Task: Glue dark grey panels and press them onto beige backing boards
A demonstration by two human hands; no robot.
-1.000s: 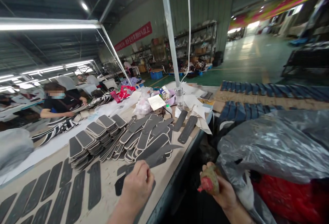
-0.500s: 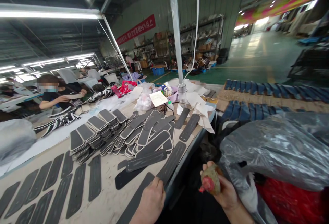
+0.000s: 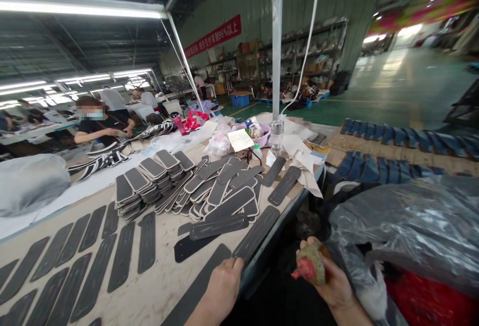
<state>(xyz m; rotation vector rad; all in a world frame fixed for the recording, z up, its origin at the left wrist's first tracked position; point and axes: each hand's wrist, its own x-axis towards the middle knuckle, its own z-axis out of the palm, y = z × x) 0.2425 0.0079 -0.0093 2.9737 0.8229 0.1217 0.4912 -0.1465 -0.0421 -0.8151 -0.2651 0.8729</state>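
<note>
My left hand (image 3: 223,282) is closed at the table's front edge, thumb and fingers pinched on the near end of a long dark grey strip (image 3: 259,230). Wet-looking streaks mark that strip's surface. Under my left forearm lies another long dark strip (image 3: 204,286). Beyond the table edge, my right hand (image 3: 334,278) is wrapped round a stained squeeze bottle (image 3: 317,264) whose red nozzle points left, towards the table. A heap of dark grey pieces with pale rims (image 3: 230,203) lies ahead of my left hand, and neat stacks (image 3: 136,178) stand left of it.
Rows of streaked dark strips (image 3: 93,276) cover the table's left side. A glass jar (image 3: 277,139), papers and a purple basket stand at the back. Grey plastic sheeting (image 3: 407,221) over red material lies right. Across the table a co-worker (image 3: 103,121) handles pieces.
My view has turned slightly left, so the scene sits further right. Both hands keep nearly the same pose, the left still on the strip's end. The co-worker's hands are lower.
</note>
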